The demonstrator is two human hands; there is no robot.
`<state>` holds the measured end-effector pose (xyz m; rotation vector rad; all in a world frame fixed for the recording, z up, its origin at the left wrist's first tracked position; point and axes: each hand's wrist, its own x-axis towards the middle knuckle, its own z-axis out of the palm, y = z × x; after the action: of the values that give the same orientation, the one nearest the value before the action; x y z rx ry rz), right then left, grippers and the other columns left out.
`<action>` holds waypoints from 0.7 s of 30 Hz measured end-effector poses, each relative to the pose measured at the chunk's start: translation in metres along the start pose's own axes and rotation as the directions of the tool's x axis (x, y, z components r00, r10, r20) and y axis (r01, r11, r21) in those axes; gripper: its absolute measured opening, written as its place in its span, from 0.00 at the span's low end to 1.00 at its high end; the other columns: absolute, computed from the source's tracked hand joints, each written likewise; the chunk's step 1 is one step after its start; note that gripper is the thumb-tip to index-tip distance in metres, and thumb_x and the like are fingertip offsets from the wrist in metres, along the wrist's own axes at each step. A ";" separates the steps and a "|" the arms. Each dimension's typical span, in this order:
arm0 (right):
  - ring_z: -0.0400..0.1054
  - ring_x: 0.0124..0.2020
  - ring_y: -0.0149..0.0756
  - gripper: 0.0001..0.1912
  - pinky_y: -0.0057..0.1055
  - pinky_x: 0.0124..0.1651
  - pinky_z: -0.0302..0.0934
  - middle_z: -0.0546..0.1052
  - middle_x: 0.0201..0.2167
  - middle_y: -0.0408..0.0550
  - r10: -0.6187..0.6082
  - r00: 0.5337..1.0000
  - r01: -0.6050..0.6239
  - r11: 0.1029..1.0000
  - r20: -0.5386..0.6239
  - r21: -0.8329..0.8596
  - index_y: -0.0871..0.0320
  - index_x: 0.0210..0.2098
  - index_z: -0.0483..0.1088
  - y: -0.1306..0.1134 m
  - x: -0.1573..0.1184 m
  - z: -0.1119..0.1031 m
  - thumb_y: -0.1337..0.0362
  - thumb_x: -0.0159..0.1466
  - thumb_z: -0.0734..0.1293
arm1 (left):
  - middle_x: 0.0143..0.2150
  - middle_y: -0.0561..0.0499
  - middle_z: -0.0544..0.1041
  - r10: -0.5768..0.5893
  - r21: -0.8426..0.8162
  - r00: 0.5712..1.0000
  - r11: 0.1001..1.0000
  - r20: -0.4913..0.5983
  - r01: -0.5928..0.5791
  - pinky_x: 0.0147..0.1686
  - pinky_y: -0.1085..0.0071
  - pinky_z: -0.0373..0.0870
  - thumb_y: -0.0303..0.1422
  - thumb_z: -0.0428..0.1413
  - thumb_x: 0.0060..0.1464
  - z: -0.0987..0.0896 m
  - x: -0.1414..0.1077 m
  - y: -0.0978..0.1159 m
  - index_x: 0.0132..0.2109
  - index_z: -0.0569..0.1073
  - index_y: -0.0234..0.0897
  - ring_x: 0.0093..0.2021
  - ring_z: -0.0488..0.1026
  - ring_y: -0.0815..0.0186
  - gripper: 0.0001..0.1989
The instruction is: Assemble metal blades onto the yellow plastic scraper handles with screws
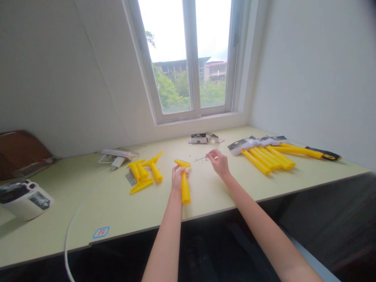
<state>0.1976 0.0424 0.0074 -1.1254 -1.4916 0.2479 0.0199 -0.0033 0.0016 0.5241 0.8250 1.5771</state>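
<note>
My left hand (176,178) is closed around a yellow plastic scraper (185,190), its flat head pointing away from me and its hollow handle end towards me. To the right, the fingers of my right hand (217,161) pinch a thin metal rod (200,159), which slants down left towards the tabletop; its exact kind is too small to tell. Several tiny metal pieces (205,161) lie on the table below that hand. Left of my hands, several more yellow scraper heads (140,172) lie in a loose group, with a grey flat piece (131,179) partly under them.
On the right lie several yellow handles (266,159) with card labels (237,146), beside a black-gripped piece (321,152). Small boxes (199,138) sit near the window. A power strip (117,155), white cable (76,213) and white container (29,203) occupy the left of the table (117,211).
</note>
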 end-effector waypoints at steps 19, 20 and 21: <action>0.62 0.43 0.43 0.09 0.37 0.44 0.53 0.72 0.38 0.52 0.081 0.968 0.065 0.831 0.236 -0.552 0.56 0.26 0.74 0.037 0.039 0.027 0.63 0.55 0.61 | 0.31 0.50 0.73 0.027 -0.107 0.996 0.994 -0.084 -0.036 0.34 0.70 0.70 0.20 0.53 0.44 0.003 0.002 -0.002 0.39 0.63 0.38 0.28 0.72 0.69 0.14; 0.61 0.45 0.45 0.09 0.39 0.45 0.53 0.72 0.39 0.54 0.102 0.974 0.035 0.816 0.203 -0.577 0.57 0.26 0.74 0.050 0.053 0.027 0.64 0.54 0.61 | 0.32 0.49 0.73 0.004 -0.094 0.997 0.996 -0.072 -0.010 0.34 0.69 0.70 0.20 0.53 0.44 0.001 0.005 -0.002 0.39 0.62 0.38 0.29 0.73 0.68 0.14; 0.60 0.47 0.47 0.10 0.40 0.47 0.52 0.72 0.38 0.55 0.099 0.980 0.023 0.806 0.173 -0.591 0.57 0.27 0.74 0.063 0.067 0.026 0.64 0.54 0.61 | 0.33 0.48 0.74 -0.018 -0.086 0.998 0.996 -0.060 0.013 0.34 0.68 0.70 0.20 0.53 0.44 -0.001 0.008 -0.001 0.39 0.62 0.38 0.30 0.73 0.67 0.15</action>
<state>0.2171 0.1355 -0.0008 -1.6691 -1.7849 -0.1015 0.0187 0.0043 -0.0006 0.4085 0.8017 1.6133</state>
